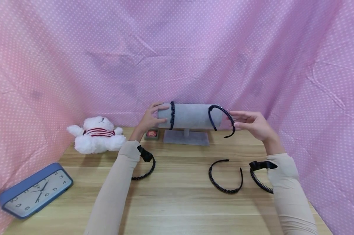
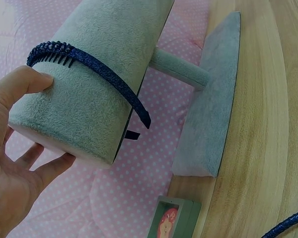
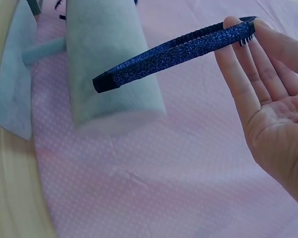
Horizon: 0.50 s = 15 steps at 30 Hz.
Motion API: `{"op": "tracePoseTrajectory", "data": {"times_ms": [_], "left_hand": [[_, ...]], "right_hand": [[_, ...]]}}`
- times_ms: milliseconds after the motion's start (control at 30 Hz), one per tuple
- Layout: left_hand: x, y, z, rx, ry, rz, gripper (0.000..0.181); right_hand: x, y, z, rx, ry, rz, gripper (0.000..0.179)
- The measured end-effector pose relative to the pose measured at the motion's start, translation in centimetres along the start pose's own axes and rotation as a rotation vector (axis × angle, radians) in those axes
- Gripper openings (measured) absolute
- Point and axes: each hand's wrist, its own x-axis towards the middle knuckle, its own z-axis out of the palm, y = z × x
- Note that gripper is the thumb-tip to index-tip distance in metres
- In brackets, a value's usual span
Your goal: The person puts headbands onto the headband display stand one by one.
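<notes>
A grey plush headband display stand (image 1: 191,116) with a cylindrical roll stands at the back of the table. My left hand (image 1: 149,118) holds the roll's left end, thumb on its front and fingers around the end face, as the left wrist view shows. Beside the thumb, a dark beaded headband (image 2: 107,74) sits around the roll. My right hand (image 1: 253,125) pinches another dark, glittery toothed headband (image 3: 169,57) by its curved part between thumb and fingers. Its tips point toward the roll's right end, and it overlaps that end in the head view.
On the wooden table (image 1: 177,202) lie a headband with a black bow (image 1: 147,156) at left, a plain headband (image 1: 223,189) and another bowed headband (image 1: 260,182) at right. A white plush bear (image 1: 96,137), a blue clock (image 1: 37,191) and a small green box (image 1: 151,134) stand leftward.
</notes>
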Motion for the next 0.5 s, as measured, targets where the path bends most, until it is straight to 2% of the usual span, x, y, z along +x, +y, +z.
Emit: {"op": "tracePoseTrajectory", "data": {"times_ms": [100, 300, 500], "left_hand": [[0.0, 0.0, 0.0, 0.002, -0.004, 0.002, 0.051], [0.0, -0.2, 0.0, 0.002, -0.013, 0.010, 0.051], [0.1, -0.1, 0.0, 0.007, -0.004, 0.007, 0.051]], "right_hand": [[-0.4, -0.3, -0.8, 0.014, 0.027, -0.017, 0.046], [-0.9, -1.1, -2.2, -0.018, 0.104, 0.000, 0.044], [-1.1, -1.7, -3.0, 0.015, 0.108, -0.023, 0.045]]}}
